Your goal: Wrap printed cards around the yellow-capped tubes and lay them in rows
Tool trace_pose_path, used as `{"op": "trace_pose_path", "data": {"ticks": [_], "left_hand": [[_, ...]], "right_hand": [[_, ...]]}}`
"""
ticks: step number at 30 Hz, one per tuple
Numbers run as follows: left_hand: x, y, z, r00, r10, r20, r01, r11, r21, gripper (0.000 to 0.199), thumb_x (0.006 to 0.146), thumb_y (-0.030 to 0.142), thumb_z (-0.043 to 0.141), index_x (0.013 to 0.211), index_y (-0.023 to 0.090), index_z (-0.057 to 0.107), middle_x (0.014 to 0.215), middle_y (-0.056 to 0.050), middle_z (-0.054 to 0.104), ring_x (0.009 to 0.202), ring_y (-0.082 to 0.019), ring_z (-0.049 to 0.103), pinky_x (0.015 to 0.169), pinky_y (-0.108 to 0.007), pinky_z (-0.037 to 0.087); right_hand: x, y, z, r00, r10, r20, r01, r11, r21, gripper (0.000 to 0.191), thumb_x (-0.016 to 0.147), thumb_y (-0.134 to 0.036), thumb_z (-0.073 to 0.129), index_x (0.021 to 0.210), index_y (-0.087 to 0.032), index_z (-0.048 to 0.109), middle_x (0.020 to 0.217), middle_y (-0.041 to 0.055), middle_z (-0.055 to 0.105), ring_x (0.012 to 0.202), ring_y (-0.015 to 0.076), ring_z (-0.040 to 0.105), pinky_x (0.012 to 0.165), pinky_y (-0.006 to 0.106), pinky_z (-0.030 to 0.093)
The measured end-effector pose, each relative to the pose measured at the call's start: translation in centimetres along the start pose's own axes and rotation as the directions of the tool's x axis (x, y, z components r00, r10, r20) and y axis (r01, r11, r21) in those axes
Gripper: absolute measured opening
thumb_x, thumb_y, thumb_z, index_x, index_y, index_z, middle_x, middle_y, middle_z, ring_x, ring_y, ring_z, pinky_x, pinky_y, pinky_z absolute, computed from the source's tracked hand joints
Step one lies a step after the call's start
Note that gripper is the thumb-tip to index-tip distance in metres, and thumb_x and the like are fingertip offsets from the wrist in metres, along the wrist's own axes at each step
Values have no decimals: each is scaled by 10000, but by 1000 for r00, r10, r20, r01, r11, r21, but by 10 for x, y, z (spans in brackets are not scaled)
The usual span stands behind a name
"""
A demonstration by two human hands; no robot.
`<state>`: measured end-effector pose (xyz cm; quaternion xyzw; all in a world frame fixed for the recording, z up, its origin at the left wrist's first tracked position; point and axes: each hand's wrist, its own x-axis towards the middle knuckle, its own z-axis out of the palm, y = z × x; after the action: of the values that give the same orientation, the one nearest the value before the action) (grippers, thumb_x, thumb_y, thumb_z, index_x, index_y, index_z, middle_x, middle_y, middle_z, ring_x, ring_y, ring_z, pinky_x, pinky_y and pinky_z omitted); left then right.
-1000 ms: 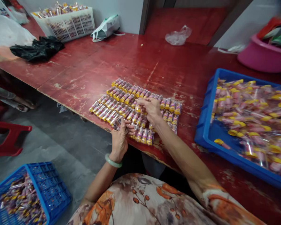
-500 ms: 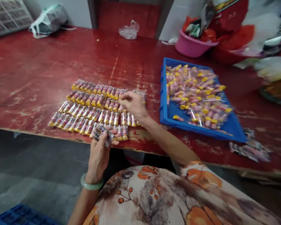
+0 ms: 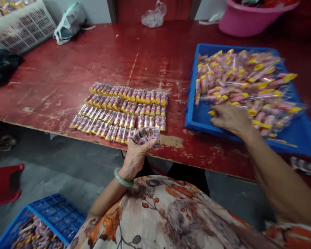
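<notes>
On my worn red table (image 3: 67, 65), rows of yellow-capped tubes (image 3: 121, 109) lie before me; my left hand (image 3: 134, 160) holds a bunch of printed strips (image 3: 146, 136) at their edge, my right hand (image 3: 232, 119) spread open over the blue tray (image 3: 189, 117), just beside its loose tubes (image 3: 238, 77)

No readable txt: printed pkts (image 3: 146, 135) too small, blurry.

Head-worn camera looks down at left hand (image 3: 136, 160) and right hand (image 3: 230, 120).
</notes>
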<state>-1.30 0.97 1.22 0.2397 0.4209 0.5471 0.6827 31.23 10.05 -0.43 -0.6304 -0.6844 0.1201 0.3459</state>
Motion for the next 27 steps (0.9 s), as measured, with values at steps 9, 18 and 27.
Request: {"op": "trace_pose_path", "data": {"ticks": [9,18,27], "left_hand": [[-1,-12,17,1000,-5,-27,5,1000,-6,302,585,175,854,853,180,712,797,8,724,705,-117,665,706,-242,546],[-2,-10,-1,992,-114,50,112,993,42,321,663,241,817,953,154,713,895,-44,741,687,-147,678,624,-270,555],[2,-7,-8,995,-53,-80,46,995,-92,429,550,239,886,927,128,717,904,-77,753,775,-188,708,795,-344,559]], "right_hand": [[-88,-132,22,927,178,329,-344,752,562,144,742,-350,691,771,-212,719,584,-9,620,499,126,524,500,278,401],[-70,-155,68,939,48,342,-227,833,505,145,691,-265,606,609,-181,690,597,-17,647,587,134,573,561,244,430],[-94,-140,42,917,148,370,-365,684,632,173,794,-334,680,926,-223,673,763,-2,652,516,113,550,476,252,447]]}}
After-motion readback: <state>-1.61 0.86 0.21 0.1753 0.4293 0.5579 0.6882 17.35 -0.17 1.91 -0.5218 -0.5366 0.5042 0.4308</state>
